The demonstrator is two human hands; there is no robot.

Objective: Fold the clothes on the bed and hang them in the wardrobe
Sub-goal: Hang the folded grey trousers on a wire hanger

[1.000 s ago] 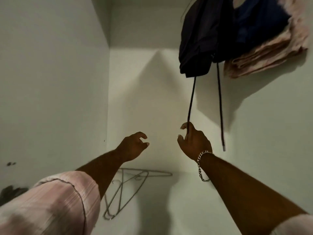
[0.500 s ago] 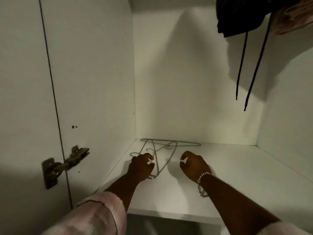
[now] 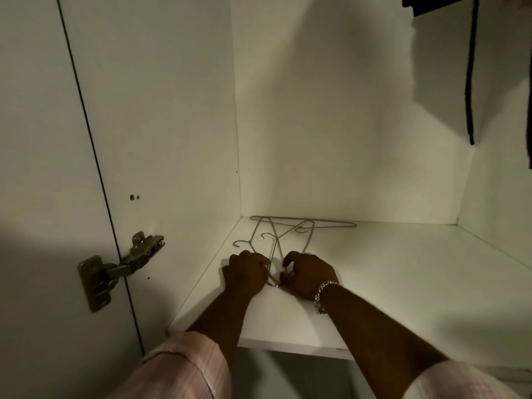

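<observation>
This is the inside of a white wardrobe in a home. A white shelf (image 3: 403,283) forms its floor, closed in by plain white panels behind and on both sides. Wire hangers (image 3: 288,228) lie at the shelf's back left corner. Left of the shelf a metal door hinge (image 3: 121,266) is screwed to the side panel. High above the shelf's right end hangs dark clothing with drawstrings (image 3: 470,82).

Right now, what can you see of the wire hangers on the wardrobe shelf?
The wire hangers are thin grey metal, several overlapping in a tangle, lying flat on the white shelf near its back left corner. Their hooks point various ways. The left hand and right hand both grip the wires at the near end.
</observation>
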